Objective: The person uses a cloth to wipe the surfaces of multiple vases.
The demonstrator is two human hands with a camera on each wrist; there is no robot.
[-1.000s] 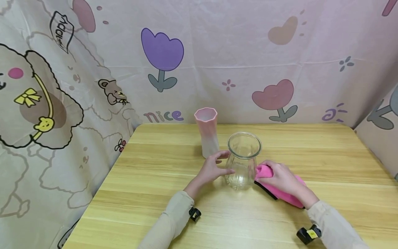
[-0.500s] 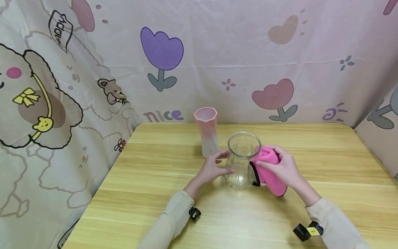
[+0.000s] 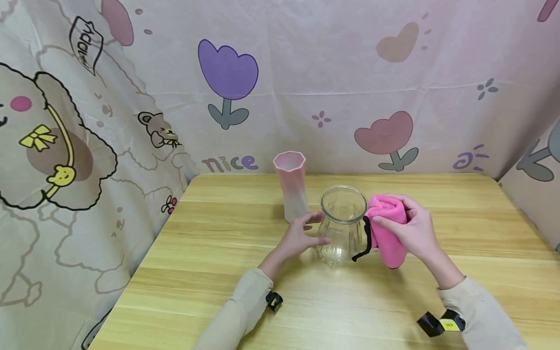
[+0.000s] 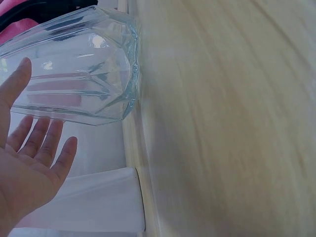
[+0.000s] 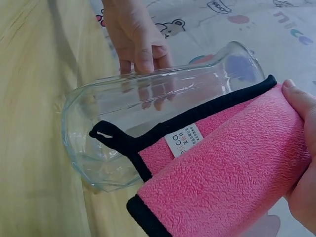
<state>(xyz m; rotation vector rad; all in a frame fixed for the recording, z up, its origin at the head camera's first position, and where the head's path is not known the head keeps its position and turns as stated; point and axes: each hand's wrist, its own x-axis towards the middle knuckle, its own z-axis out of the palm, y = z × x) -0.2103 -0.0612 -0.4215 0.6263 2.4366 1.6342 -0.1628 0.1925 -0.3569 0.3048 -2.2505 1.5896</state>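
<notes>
A clear glass vase (image 3: 340, 238) with a thick round rim stands upright on the table. My left hand (image 3: 297, 238) is at its left side, thumb in front and fingers behind. In the left wrist view those fingers (image 4: 47, 143) are spread and fairly straight alongside the glass (image 4: 84, 74). My right hand (image 3: 417, 231) holds a folded pink towel (image 3: 387, 228) up against the vase's right side, thumb on the near face. The right wrist view shows the towel's black trim, a hanging loop (image 5: 111, 138) and a white label (image 5: 183, 140); most right-hand fingers are hidden behind it.
A pink-to-white fluted vase (image 3: 293, 189) stands just behind and left of the glass one, close to my left fingertips. The wooden table (image 3: 463, 209) ends at a cartoon-printed cloth (image 3: 323, 73) hanging behind and along the left.
My right hand has lifted the pink towel from the tabletop beside the glass vase and turned it upright, its black-trimmed edge facing the glass. The left hand and both vases stay put.
</notes>
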